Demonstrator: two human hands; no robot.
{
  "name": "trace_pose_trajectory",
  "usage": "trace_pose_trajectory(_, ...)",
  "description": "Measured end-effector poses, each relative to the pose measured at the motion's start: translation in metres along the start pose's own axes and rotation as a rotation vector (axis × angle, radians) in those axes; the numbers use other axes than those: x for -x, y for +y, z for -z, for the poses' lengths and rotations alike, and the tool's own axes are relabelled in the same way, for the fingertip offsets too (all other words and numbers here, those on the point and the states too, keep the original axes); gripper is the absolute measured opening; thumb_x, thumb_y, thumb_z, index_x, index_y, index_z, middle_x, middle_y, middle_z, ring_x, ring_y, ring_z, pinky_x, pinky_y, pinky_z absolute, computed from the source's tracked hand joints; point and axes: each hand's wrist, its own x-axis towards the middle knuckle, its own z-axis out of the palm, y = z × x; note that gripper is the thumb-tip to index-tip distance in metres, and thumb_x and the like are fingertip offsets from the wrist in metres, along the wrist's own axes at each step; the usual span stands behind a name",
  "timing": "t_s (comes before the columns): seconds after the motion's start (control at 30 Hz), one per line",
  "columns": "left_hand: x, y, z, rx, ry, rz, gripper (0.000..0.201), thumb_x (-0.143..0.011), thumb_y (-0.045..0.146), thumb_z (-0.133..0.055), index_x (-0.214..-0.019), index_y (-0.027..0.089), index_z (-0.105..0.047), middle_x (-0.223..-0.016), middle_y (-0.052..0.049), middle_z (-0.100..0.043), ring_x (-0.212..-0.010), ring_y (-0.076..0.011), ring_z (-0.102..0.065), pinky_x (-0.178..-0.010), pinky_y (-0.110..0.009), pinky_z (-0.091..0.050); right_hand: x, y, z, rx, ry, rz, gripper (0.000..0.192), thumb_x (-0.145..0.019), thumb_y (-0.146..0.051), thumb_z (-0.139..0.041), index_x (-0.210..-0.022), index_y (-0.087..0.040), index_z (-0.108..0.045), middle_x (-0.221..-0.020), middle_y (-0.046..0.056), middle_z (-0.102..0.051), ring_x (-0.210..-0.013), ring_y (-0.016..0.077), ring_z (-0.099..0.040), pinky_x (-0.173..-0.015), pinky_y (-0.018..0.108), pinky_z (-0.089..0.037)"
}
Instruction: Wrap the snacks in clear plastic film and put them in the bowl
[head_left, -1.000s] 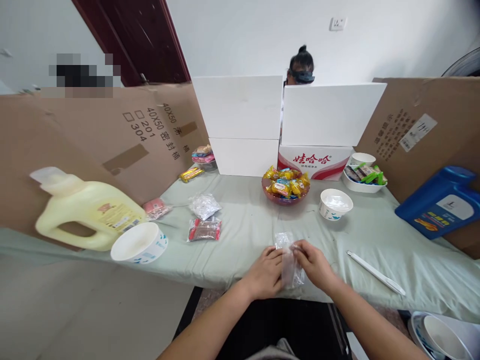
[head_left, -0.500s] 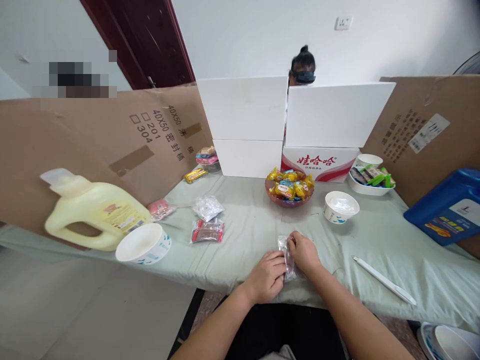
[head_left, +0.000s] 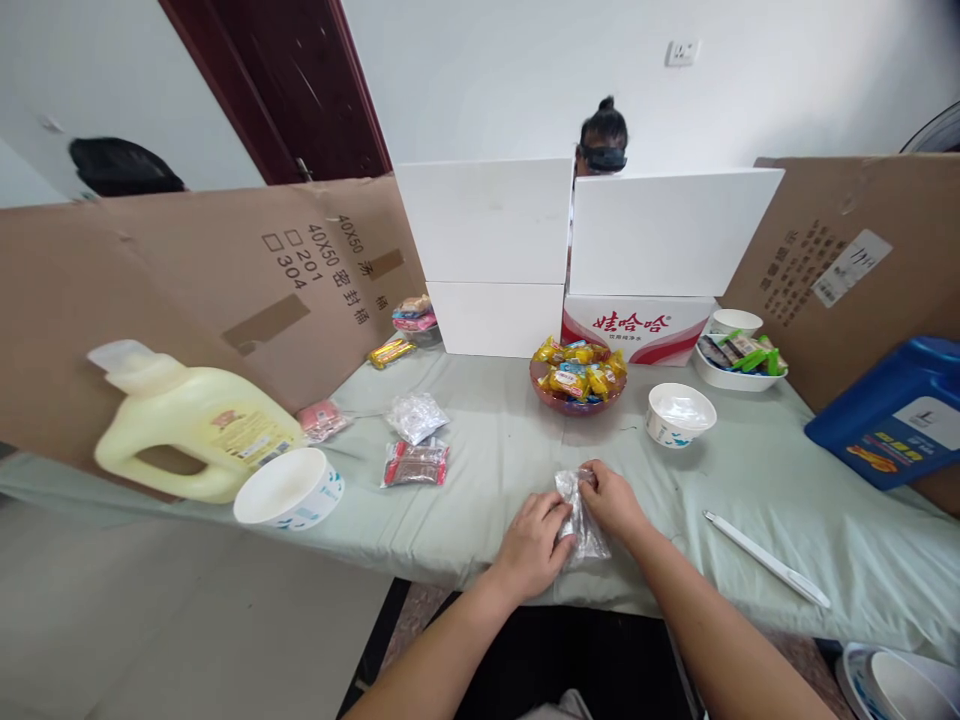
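Presently we have both hands closed on one clear plastic bag [head_left: 579, 515] at the near edge of the table [head_left: 750, 480].

We note the left hand [head_left: 531, 545] curled, its fingers pinching the bag's left side, and the right hand [head_left: 613, 500] curled likewise, gripping the bag's upper right corner; the bag lies crumpled between them, low against the green cloth. We record a white pen [head_left: 765, 558] lying to the right, well apart from the hands. Beyond the hands stand a bowl of sweets [head_left: 577, 380] and a small white cup [head_left: 679, 414]. To the left we log a red snack packet [head_left: 416, 463], a white bowl [head_left: 289, 488] and a yellow jug [head_left: 187, 420]. A blue jug [head_left: 889, 410] sits at far right.
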Motion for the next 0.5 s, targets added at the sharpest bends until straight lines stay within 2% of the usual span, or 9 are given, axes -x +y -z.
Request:
trace_pose_trajectory(0.13, -0.001, 0.003, -0.001, -0.104, -0.016, 0.057, 0.039, -0.082, 0.031, -0.061, -0.119, 0.018, -0.056, -0.129, -0.013, -0.050, -0.115, -0.0307, -0.049, -0.097, -0.049, -0.045, -0.003, 0.001, 0.000, -0.044, -0.016, -0.016, 0.030, -0.083, -0.021, -0.052, -0.112, -0.018, -0.057, -0.083, 0.003, -0.068, -0.077, 0.0168, -0.061, -0.068, 0.025, -0.036)
trace_pose_trajectory(0.23, -0.004, 0.003, 0.000, -0.156, -0.074, 0.026, 0.047, -0.084, 0.030, -0.057, -0.129, 0.019, -0.050, -0.148, -0.012, -0.036, -0.134, -0.0334, -0.034, -0.105, -0.053, -0.035, -0.003, 0.002, 0.001, -0.097, -0.048, -0.038, 0.032, -0.088, -0.028, -0.049, -0.117, -0.017, -0.054, -0.074, 0.000, -0.066, -0.071, 0.0157, -0.061, -0.066, 0.025, -0.038)
trace_pose_trajectory(0.33, -0.007, 0.005, 0.002, -0.179, -0.170, -0.004, 0.056, -0.086, 0.031, -0.054, -0.139, 0.019, -0.040, -0.151, -0.010, -0.035, -0.142, -0.0303, -0.023, -0.112, -0.052, -0.026, 0.008, 0.003, 0.007, -0.143, -0.091, -0.057, 0.046, -0.086, -0.036, -0.053, -0.127, -0.016, -0.045, -0.074, -0.002, -0.065, -0.066, 0.0146, -0.062, -0.063, 0.025, -0.041)
trace_pose_trajectory(0.43, -0.007, 0.006, 0.002, -0.194, -0.213, -0.005, 0.057, -0.089, 0.033, -0.051, -0.143, 0.019, -0.037, -0.151, -0.009, -0.036, -0.143, -0.0279, -0.022, -0.114, -0.050, -0.022, 0.031, 0.004, 0.016, -0.136, -0.133, -0.025, 0.062, -0.077, -0.026, -0.063, -0.134, -0.017, -0.039, -0.080, -0.002, -0.065, -0.071, 0.0146, -0.063, -0.066, 0.025, -0.043)
trace_pose_trajectory(0.5, -0.007, 0.006, 0.002, -0.205, -0.223, -0.003, 0.057, -0.090, 0.035, -0.049, -0.143, 0.021, -0.036, -0.153, -0.008, -0.032, -0.144, -0.0280, -0.020, -0.113, -0.050, -0.021, 0.048, 0.006, 0.022, -0.081, -0.149, 0.014, 0.062, -0.076, -0.014, -0.057, -0.135, -0.016, -0.037, -0.079, -0.003, -0.064, -0.073, 0.0150, -0.063, -0.068, 0.025, -0.043)
